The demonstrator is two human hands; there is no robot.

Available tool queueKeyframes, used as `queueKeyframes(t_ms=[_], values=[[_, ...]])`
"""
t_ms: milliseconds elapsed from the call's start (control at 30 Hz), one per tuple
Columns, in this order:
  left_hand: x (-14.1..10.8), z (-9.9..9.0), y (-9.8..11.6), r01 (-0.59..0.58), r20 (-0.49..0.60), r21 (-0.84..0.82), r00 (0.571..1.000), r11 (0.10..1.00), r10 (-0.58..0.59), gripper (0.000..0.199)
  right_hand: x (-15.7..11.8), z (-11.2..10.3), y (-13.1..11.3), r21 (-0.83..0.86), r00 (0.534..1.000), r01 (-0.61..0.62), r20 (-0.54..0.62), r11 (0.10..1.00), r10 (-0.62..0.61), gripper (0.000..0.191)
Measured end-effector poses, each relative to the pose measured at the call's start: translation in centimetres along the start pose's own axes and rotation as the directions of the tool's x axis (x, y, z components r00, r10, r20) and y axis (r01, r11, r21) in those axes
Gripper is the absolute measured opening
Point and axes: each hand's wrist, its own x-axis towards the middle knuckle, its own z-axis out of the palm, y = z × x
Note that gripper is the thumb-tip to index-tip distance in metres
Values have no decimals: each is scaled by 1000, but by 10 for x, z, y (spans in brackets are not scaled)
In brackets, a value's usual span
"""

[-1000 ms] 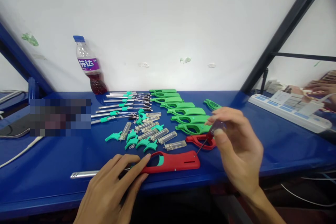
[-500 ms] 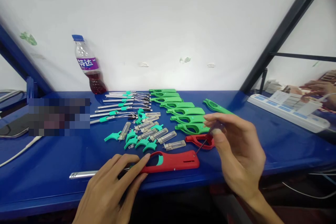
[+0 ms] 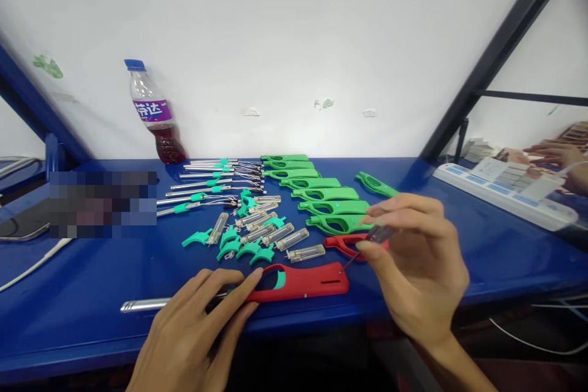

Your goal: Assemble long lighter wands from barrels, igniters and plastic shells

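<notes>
On the left side, a bottle (image 3: 152, 111) with dark red drink (image 3: 169, 147) stands on the blue worktop (image 3: 82, 275). Next to it lie metal tubes (image 3: 190, 186) with teal pieces (image 3: 182, 208). Of the two hands, the left hand (image 3: 193, 321) is almost closed, its fingers holding the front part of a red lighter (image 3: 305, 283), which lies near the front edge. Behind this are clear tanks (image 3: 306, 253), then a row of green shells (image 3: 343, 194). The right hand (image 3: 420, 266) is half curled and pinches a screwdriver (image 3: 379, 233) between thumb and fingers; its tip is at the lighter's rear end. Further right lies a white power strip (image 3: 544, 212).
</notes>
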Motion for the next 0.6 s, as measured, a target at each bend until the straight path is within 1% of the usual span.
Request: queueKeyframes(t_ms=[33,100,167,233,300,367,500,567,600], values=[[0,0,0,3,1,2,1000,1000,-3,41,0,0,0,3,1000,0,-10,1000,0,40],[0,1,0,4,-1,5,1000,1000,-4,40,-2,0,-1,4,999,-44,-7,999,44,44],[0,1,1,2,-3,2,1000,1000,-2,39,-2,0,-1,6,996,-87,32,996,87,45],[0,1,1,-2,-6,-3,1000,1000,2,39,-2,1,0,19,995,-78,58,997,77,43],[0,1,0,-5,-8,-6,1000,1000,5,38,-1,1,2,42,998,-30,52,999,28,45],[0,1,0,-8,-10,-6,1000,1000,8,37,-2,2,3,69,998,-36,54,997,33,48],[-1,1,-1,-7,-9,-6,1000,1000,7,38,-4,1,-1,84,984,-164,89,983,157,50],[-1,1,-1,-2,-11,-9,1000,1000,2,38,-2,-4,-6,43,976,-209,62,977,206,50],[-1,1,-1,-3,-13,-12,1000,1000,2,38,1,-8,-9,-7,968,-243,58,970,243,48]])
